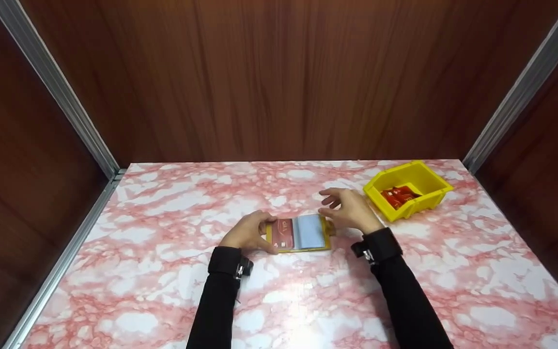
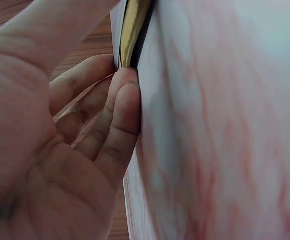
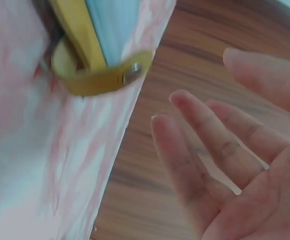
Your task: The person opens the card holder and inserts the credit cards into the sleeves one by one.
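Note:
A yellow card wallet [image 1: 328, 241] lies opened out on the table, with a red card [image 1: 284, 232] in its left clear sleeve and a pale bluish sleeve [image 1: 310, 231] on the right. My left hand [image 1: 247, 233] holds the wallet's left end between thumb and fingers; in the left wrist view the fingertips [image 2: 127, 95] are at its edge. My right hand [image 1: 351, 211] hovers by the right end, fingers spread and apart from the wallet in the right wrist view. There, a yellow strap [image 3: 100, 82] with a metal snap [image 3: 133, 73] sticks out from the wallet.
A yellow bin [image 1: 422, 179] stands at the back right, beyond my right hand, with red cards or packets [image 1: 399, 196] inside. The marbled pink-and-white table [image 1: 162, 291] meets dark wood panels [image 1: 259, 82] at the back and sides, with metal frame posts [image 1: 56, 92] in the corners.

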Available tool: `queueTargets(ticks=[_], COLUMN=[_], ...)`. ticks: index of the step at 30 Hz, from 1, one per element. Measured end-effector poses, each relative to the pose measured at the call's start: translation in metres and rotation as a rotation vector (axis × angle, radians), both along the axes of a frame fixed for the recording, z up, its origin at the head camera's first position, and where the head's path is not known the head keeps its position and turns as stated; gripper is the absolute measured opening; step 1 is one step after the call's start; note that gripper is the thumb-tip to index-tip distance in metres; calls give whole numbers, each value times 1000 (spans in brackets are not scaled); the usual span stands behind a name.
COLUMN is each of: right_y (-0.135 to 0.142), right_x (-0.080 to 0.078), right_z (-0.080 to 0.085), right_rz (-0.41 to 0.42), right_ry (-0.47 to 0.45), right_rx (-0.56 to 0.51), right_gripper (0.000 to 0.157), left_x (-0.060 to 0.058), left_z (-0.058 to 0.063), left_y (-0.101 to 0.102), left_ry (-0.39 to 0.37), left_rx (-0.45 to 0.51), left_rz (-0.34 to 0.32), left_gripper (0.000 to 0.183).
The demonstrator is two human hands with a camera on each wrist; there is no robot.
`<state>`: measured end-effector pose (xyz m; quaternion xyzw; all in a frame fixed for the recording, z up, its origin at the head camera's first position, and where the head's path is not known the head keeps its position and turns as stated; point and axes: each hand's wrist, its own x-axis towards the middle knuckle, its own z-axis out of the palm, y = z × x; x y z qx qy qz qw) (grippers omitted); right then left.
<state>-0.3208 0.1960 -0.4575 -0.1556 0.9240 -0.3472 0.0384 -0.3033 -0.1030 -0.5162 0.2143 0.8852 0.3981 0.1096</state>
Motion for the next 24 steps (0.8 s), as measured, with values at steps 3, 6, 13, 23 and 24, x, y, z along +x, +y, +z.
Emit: queueTargets(ticks=[3, 6, 13, 23, 24], right_y=[9, 17, 21, -1, -2], right_x=[-2, -4, -3, 5, 5], right_z=[1, 2, 0, -18, -20], right_rz=[6, 12, 100, 182, 186], right_ry=[8, 21, -33, -109, -93], right_rx=[-27, -44, 7, 200, 226], right_gripper=[56, 60, 61, 76, 76], left_x=[1, 1, 0, 2, 1], left_z=[1, 0, 1, 1, 1], left_y=[-1, -1, -1, -1, 0], left_ry=[3, -5, -23, -17, -18], left_rx=[4, 12, 23, 9, 6], left_rz=[-10, -11, -2, -13, -14], left_gripper=[81, 81, 81, 82, 82])
